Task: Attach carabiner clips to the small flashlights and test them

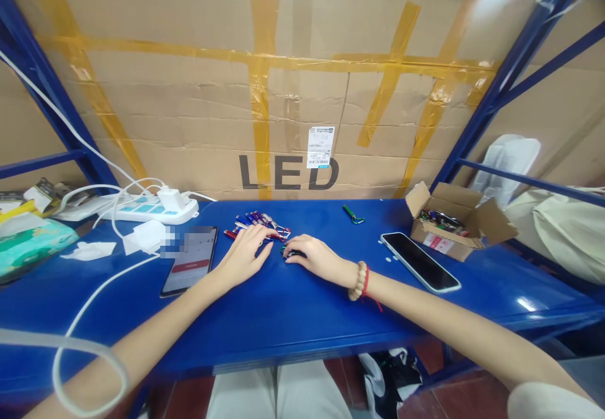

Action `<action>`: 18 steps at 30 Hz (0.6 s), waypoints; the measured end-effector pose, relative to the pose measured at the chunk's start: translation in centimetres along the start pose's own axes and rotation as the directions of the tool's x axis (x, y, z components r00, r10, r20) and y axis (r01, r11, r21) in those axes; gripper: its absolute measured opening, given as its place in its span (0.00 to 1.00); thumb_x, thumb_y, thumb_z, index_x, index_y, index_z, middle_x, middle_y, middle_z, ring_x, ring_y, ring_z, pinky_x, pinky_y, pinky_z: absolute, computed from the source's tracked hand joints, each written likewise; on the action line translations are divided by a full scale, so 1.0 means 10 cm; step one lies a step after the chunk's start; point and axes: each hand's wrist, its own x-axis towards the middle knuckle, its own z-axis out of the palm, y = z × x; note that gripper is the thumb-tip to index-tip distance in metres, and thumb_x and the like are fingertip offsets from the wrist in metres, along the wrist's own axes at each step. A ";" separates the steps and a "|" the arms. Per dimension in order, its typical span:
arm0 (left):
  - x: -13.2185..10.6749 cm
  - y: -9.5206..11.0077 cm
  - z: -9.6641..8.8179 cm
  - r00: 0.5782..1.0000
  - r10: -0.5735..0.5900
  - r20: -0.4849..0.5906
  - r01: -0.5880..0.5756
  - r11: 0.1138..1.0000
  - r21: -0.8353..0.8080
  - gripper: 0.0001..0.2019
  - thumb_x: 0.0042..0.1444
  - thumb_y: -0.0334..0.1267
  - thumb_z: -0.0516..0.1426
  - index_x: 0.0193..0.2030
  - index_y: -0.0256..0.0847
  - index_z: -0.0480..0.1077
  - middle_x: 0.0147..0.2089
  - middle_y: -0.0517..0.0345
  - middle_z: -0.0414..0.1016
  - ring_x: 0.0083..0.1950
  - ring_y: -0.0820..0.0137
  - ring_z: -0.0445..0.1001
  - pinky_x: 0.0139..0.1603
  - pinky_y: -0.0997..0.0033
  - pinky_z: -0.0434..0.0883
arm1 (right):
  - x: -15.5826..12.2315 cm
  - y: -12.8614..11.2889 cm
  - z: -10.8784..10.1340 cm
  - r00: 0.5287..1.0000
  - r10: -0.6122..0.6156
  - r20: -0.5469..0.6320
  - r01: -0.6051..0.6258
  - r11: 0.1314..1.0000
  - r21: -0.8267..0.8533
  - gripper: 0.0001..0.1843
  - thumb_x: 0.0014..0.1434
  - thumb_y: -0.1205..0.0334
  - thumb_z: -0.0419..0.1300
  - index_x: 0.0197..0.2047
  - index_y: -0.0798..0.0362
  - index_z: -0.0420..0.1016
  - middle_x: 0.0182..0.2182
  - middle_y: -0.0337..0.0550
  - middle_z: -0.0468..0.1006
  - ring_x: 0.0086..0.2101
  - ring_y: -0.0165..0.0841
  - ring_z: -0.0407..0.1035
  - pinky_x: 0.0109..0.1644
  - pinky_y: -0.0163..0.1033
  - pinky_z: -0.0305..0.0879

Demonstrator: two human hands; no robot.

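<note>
A row of small keychain flashlights (255,218) in red, blue, purple and silver, with carabiner clips at their ends, lies on the blue table in front of me. My left hand (246,252) rests at the near side of this row, fingers stretched out and thumb apart, partly covering it. Just right of it, my right hand (314,258) curls its fingers down over a dark green carabiner keychain (283,251); most of that piece is hidden beneath the fingers. Farther back to the right, a single green keychain flashlight (353,215) lies by itself.
An open cardboard box (460,249) with more keychains stands right, behind a phone (420,261). Left are another phone (189,268), a white power strip (151,208), cables and a tissue pack (33,246). A large taped carton (212,123) closes off the back.
</note>
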 end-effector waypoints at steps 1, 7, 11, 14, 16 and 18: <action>0.00 -0.01 -0.02 1.000 -0.002 -0.011 0.002 1.000 0.008 0.14 0.63 0.38 0.44 0.50 0.40 0.65 0.49 0.50 0.72 0.51 0.62 0.68 0.52 0.59 0.62 | 0.04 0.01 0.02 1.000 -0.003 -0.003 0.003 1.000 -0.006 0.08 0.61 0.63 0.57 0.39 0.55 0.76 0.40 0.47 0.77 0.44 0.35 0.70 0.50 0.39 0.66; 0.00 -0.01 -0.06 0.999 0.017 -0.034 -0.016 0.999 0.028 0.14 0.63 0.37 0.44 0.49 0.41 0.66 0.48 0.51 0.72 0.49 0.62 0.68 0.50 0.60 0.62 | -0.11 0.11 -0.08 0.994 0.108 -0.002 -0.106 0.973 -0.205 0.11 0.63 0.68 0.53 0.43 0.56 0.76 0.39 0.49 0.77 0.41 0.35 0.72 0.45 0.38 0.67; -0.01 0.02 -0.03 0.999 0.036 -0.025 -0.035 0.999 0.019 0.13 0.63 0.37 0.44 0.48 0.41 0.66 0.49 0.51 0.72 0.50 0.62 0.68 0.51 0.61 0.62 | -0.35 0.18 -0.23 0.982 0.187 0.008 -0.178 0.944 -0.277 0.11 0.59 0.72 0.55 0.42 0.55 0.77 0.36 0.48 0.78 0.38 0.35 0.73 0.42 0.36 0.67; -0.02 0.04 -0.02 0.999 0.041 -0.023 -0.041 0.999 0.013 0.13 0.63 0.37 0.44 0.49 0.41 0.65 0.48 0.51 0.72 0.50 0.62 0.68 0.51 0.61 0.61 | -0.48 0.24 -0.32 0.971 0.240 -0.002 -0.228 0.920 -0.319 0.10 0.56 0.73 0.58 0.40 0.56 0.78 0.34 0.48 0.79 0.34 0.35 0.74 0.39 0.36 0.68; -0.03 0.05 -0.03 0.999 0.040 -0.026 -0.040 0.999 0.010 0.13 0.63 0.37 0.44 0.49 0.41 0.65 0.48 0.51 0.72 0.50 0.62 0.68 0.52 0.60 0.61 | -0.55 0.29 -0.41 0.964 0.266 -0.014 -0.254 0.906 -0.340 0.10 0.55 0.74 0.58 0.38 0.56 0.79 0.34 0.48 0.79 0.34 0.36 0.74 0.38 0.36 0.68; -0.03 0.06 -0.03 0.999 0.040 -0.025 -0.040 0.999 0.010 0.13 0.63 0.37 0.44 0.49 0.41 0.65 0.48 0.50 0.72 0.50 0.62 0.67 0.52 0.60 0.61 | -0.62 0.37 -0.59 0.955 0.289 -0.072 -0.295 0.886 -0.358 0.10 0.54 0.73 0.59 0.38 0.56 0.79 0.34 0.47 0.79 0.35 0.36 0.74 0.40 0.36 0.68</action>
